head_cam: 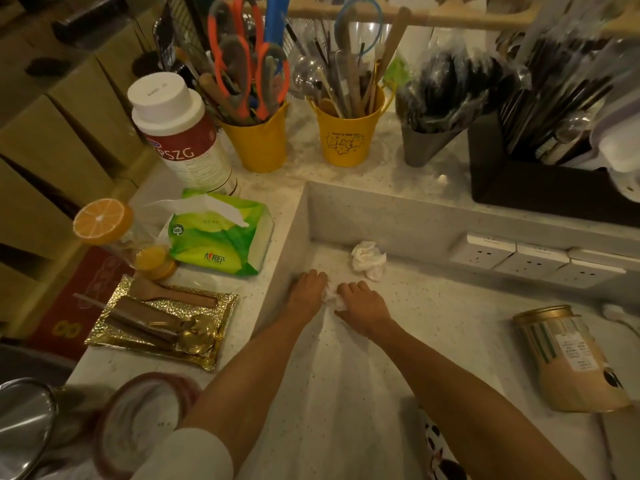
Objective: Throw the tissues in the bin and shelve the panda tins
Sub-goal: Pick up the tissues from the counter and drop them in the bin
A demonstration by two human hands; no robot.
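My left hand (306,292) and my right hand (363,306) rest side by side on the lower speckled counter (433,323), fingers curled around a crumpled white tissue (331,295) squeezed between them. A second crumpled tissue (369,259) lies just beyond my right hand, near the step in the counter. A panda tin (571,362) with a gold lid stands at the right. Another panda-patterned tin (440,452) peeks out at the bottom edge, mostly hidden under my right forearm. No bin is in view.
On the raised ledge at the left: a green tissue pack (218,233), a gold tray with spoons (162,322), a white-capped bottle (180,133). Two yellow utensil buckets (343,140) and a black cutlery box (540,181) stand behind. Wall sockets (530,259) sit at the right.
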